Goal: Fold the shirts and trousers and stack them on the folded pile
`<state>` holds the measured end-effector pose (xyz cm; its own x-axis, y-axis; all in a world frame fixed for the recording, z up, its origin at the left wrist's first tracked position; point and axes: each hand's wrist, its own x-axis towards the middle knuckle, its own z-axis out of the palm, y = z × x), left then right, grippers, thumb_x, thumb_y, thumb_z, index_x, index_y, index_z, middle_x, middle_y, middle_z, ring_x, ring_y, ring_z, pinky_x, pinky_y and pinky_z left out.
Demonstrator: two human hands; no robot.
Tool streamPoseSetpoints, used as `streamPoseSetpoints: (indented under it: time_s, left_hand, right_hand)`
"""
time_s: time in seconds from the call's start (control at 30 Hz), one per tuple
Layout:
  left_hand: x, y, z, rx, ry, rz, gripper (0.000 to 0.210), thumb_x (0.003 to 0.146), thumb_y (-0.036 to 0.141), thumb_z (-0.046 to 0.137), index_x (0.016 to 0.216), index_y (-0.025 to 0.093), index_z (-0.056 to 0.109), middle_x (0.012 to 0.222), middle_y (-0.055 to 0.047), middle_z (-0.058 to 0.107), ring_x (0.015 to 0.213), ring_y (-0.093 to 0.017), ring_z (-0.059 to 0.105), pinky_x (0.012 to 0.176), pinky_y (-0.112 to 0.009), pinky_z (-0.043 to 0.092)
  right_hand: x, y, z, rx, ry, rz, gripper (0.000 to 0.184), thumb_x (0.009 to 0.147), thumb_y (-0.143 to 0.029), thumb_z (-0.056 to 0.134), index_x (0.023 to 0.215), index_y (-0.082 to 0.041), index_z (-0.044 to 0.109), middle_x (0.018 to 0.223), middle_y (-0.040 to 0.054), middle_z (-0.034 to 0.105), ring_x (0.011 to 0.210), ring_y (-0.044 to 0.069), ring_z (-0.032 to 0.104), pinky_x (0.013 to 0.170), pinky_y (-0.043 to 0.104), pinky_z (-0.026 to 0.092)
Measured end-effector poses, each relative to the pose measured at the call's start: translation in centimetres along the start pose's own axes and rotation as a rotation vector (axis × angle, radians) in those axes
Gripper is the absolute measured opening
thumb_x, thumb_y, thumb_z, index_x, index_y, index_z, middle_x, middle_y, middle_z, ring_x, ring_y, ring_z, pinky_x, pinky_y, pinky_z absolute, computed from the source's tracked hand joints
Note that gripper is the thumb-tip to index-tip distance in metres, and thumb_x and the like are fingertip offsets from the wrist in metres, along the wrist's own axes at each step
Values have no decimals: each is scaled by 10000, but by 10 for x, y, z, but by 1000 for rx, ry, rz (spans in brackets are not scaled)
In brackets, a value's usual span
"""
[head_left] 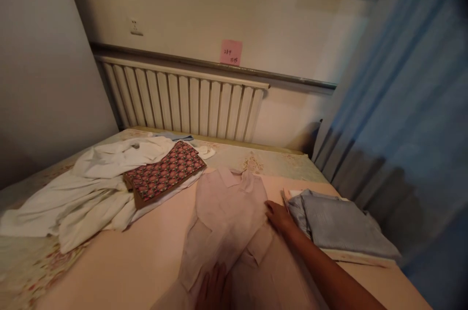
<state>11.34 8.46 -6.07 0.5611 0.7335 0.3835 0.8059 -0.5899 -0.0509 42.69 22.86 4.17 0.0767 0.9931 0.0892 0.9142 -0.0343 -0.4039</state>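
Observation:
A pale pinkish collared shirt [234,207] lies spread on a peach-coloured sheet, its collar toward the wall and its sleeves folded in across the body. My left hand [215,288] rests flat on the lower part of the shirt, fingers stretched out and partly cut off by the bottom of the view. At the shirt's right side edge, just below the shoulder, my right hand [280,217] has its fingers closed on the fabric. The lower end of the shirt runs out of view.
White crumpled cloth [98,173] and a red patterned folded cloth [166,173] lie on the left. A stack of folded grey fabric [340,224] sits on the right beside a blue curtain [395,105]. A radiator [183,98] stands behind the peach sheet [120,271].

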Motion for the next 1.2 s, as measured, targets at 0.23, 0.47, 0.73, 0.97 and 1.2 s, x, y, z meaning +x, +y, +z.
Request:
streamPoseSetpoints:
  time_s: [0.23,0.47,0.73,0.97,1.2]
  left_hand:
    - [1,12,-40,-31,-41,-69,521,810,155,446,1318,190,553,1409,-102,513,1305,-288,457,1052,-469,377]
    - [2,19,-57,-35,-23,-89,480,837,154,434,1305,178,540,1407,-104,515,1330,-269,429,1068,-476,379]
    - [-31,-14,-83,-151,89,-283,388,961,330,369,1263,160,545,1308,-122,589,1222,-241,530,1034,-411,423]
    - [-73,-98,-146,-11,-310,-658,323,924,338,396,1026,124,616,1021,-137,655,1014,-277,594,885,-389,425]
    - [-82,-107,-149,11,-470,-749,192,824,332,510,934,191,580,932,-82,666,947,-272,592,775,-350,398]
  right_hand:
    - [-84,10,-12,52,116,73,378,833,-243,396,1131,-176,618,1156,110,664,1053,211,616,900,293,452]
    - [-200,38,3,119,343,158,340,864,-337,349,1019,-242,637,1094,110,676,1017,257,628,912,369,468]
    - [-239,56,24,-82,428,97,316,890,-316,314,983,-251,609,1000,112,622,927,261,621,783,369,477]
    - [-239,48,18,-191,380,110,303,922,-265,300,1007,-234,589,991,93,599,905,230,609,744,329,438]
    - [-240,48,18,-239,385,101,250,931,-221,335,1010,-191,571,964,77,590,858,198,595,709,295,395]
